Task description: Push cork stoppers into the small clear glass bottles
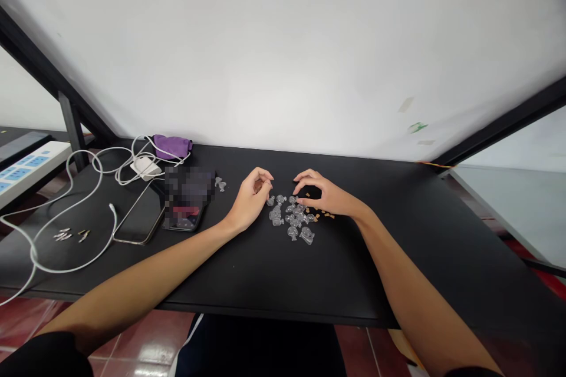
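Note:
Small clear bottle-shaped pieces (292, 233) lie in a loose pile on the black table (265, 271). At the pile's left edge is my left hand (250, 200), its fingers curled and thumb and fingertips close together. What they hold, if anything, I cannot make out; a clear piece (270, 201) lies just by the fingertips. Over the pile's right side, my right hand (329, 195) has its thumb and fingers apart, with the thumb close to the pieces. Several small tan bits (317, 216) lie partly hidden under and beside that hand.
Left of my hands are two phones (140, 218), one partly blurred, and a few clear pieces (220, 184). A white cable (101, 174) loops around a charger (145, 168), a purple cloth item (172, 146) and small metal parts (62, 235). A white wall (265, 70) borders the back.

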A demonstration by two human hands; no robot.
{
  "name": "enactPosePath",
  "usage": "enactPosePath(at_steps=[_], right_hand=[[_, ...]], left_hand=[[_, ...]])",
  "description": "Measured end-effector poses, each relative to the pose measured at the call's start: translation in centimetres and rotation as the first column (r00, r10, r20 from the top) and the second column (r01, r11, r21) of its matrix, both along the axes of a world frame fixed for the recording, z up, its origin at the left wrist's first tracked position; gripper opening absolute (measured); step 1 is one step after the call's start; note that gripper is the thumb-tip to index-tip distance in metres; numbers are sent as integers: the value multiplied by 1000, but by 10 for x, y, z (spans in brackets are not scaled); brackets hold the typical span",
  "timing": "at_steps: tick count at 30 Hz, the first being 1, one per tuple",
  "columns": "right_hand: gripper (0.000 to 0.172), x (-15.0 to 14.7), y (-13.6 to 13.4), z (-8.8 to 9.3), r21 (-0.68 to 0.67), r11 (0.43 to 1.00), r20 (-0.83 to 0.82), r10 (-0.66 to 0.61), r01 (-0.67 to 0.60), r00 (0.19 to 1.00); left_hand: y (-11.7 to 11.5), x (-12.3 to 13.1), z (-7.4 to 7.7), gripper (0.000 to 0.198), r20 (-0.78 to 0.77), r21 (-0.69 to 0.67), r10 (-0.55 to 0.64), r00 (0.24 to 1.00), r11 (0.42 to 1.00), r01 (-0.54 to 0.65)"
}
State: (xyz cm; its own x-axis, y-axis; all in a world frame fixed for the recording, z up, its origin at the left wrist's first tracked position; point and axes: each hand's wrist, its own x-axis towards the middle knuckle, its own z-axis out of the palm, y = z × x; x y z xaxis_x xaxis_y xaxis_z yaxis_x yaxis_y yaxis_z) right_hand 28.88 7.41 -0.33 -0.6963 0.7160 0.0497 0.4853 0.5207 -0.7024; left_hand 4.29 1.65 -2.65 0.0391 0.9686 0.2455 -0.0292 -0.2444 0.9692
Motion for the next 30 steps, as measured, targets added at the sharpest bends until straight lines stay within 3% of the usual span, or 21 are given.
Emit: enactPosePath(at_steps=[10,15,20,30], right_hand=[[20,0,4,-3,21,1000,-66,-19,20,998],[16,-10,-5,4,72,995,-182,-50,64,982],[14,-23,-16,11,109,990,-285,-51,85,957],[17,-27,-19,7,-11,992,-341,-120,124,932]], left_hand=[[-1,-1,0,6,-29,8,7,1000,1000,-7],[-4,1,3,12,-188,39,34,982,999,-27],[-7,3,9,16,-293,93,1,956,995,27],[-9,4,9,11,-353,151,30,935,988,25]])
